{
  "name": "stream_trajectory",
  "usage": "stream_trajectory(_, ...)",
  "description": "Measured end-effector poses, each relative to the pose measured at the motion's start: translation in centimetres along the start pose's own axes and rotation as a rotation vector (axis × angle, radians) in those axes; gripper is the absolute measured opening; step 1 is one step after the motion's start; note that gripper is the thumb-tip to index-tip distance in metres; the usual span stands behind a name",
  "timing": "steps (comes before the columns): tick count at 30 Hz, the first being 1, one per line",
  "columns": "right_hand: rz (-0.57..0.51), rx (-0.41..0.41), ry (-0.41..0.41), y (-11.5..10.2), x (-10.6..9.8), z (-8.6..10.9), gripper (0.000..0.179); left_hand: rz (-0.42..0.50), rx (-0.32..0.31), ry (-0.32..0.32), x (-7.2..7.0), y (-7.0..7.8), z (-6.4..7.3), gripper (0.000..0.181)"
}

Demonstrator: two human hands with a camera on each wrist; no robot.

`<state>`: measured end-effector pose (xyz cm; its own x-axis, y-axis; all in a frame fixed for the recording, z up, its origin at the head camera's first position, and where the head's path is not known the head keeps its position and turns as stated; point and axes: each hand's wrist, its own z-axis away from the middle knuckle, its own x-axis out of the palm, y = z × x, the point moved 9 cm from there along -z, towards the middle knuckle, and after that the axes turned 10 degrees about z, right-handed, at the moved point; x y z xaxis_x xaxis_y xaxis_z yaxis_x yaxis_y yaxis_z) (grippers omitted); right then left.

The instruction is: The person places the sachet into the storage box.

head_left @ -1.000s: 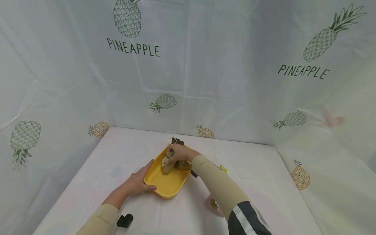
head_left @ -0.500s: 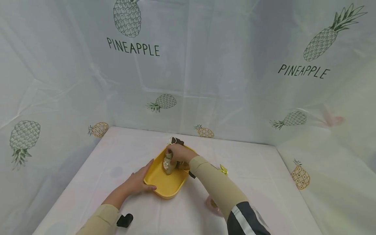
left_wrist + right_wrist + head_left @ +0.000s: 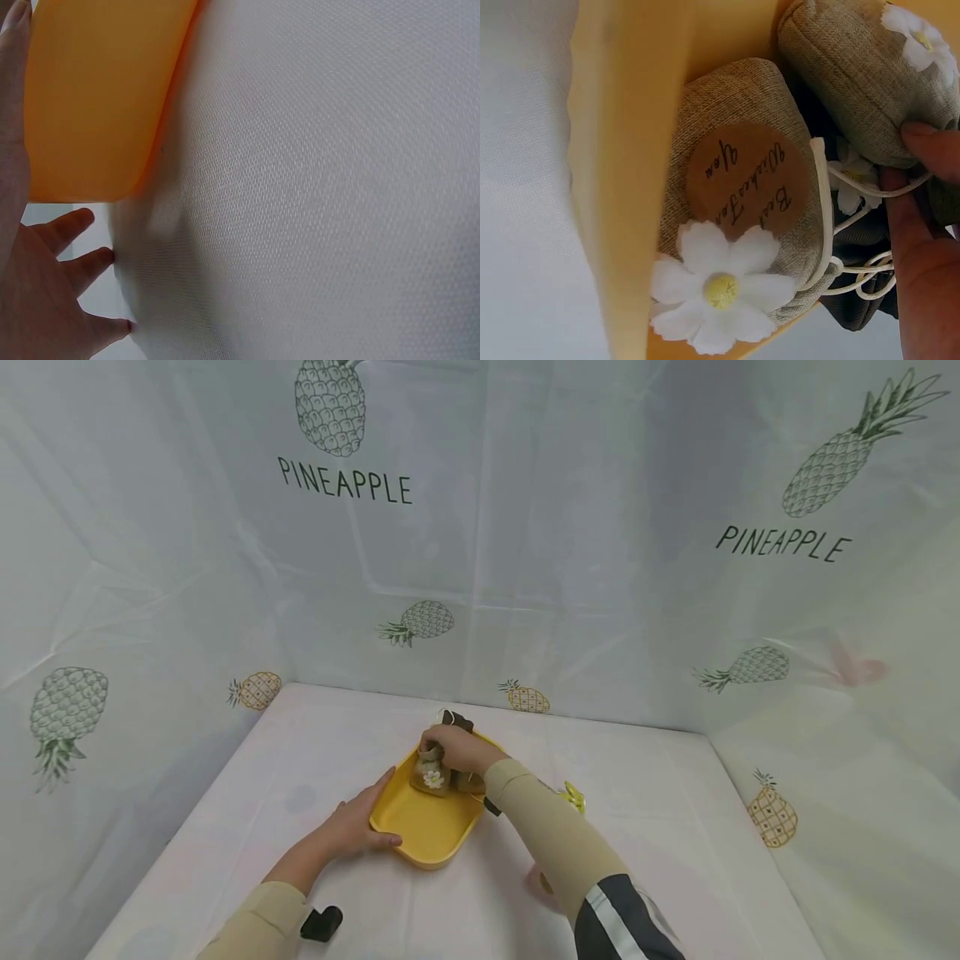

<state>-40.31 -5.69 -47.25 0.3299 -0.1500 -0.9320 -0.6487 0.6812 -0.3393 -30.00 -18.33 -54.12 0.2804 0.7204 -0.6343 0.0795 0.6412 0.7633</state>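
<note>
My right hand reaches into the yellow tray and pinches a small burlap drawstring pouch by its top. A white flower decorates the front of this pouch, which stands upright. Beside it, partly behind the hand, another burlap pouch lies in the tray; its round brown label and white flower show in the right wrist view. A dark pouch with white cord sits at the tray's far end. My left hand rests against the tray's left side, fingers spread and mostly straight, thumb at the near-left rim.
A yellow-green item lies right of the right forearm. A pinkish see-through object is partly hidden under that sleeve. Next to the left cuff is a small black piece. Pineapple-printed sheeting walls the white table's back and sides.
The right hand has turned the held pouch so its white flower faces the head camera, shifting it slightly toward the back left. The left hand and tray hold their place.
</note>
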Motion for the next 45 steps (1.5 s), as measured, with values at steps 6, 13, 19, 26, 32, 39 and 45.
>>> stream_trajectory(6, -0.006, -0.014, -0.004, 0.5, -0.5, 0.4, 0.048, -0.006, 0.003, 0.0, 0.1, 0.1, -0.1, 0.119)
stream_trajectory(13, 0.022, -0.064, -0.013, 1.4, -1.4, 1.2, 0.04, -0.004, 0.018, -0.004, 0.0, 0.3, 0.0, 0.118)
stream_trajectory(19, -0.096, -0.002, -0.036, 3.1, -2.3, 3.3, 0.041, -0.019, 0.01, -0.013, 0.0, 0.2, -0.1, 0.117)
stream_trajectory(26, -0.226, 0.02, -0.065, 4.8, -3.1, 6.7, 0.049, -0.019, 0.018, -0.015, -0.1, 0.5, 0.1, 0.117)
stream_trajectory(32, -0.281, -0.017, -0.097, 6.6, -3.2, 9.8, 0.056, -0.007, 0.013, -0.029, -0.1, 0.8, 0.2, 0.117)
stream_trajectory(39, -0.339, 0.041, -0.106, 9.5, -3.2, 13.7, 0.06, 0.0, 0.0, -0.037, -0.1, 0.8, 0.4, 0.117)
stream_trajectory(45, -0.435, 0.151, -0.141, 12.8, -2.3, 17.4, 0.062, 0.023, -0.004, -0.039, 0.1, 0.8, 0.2, 0.117)
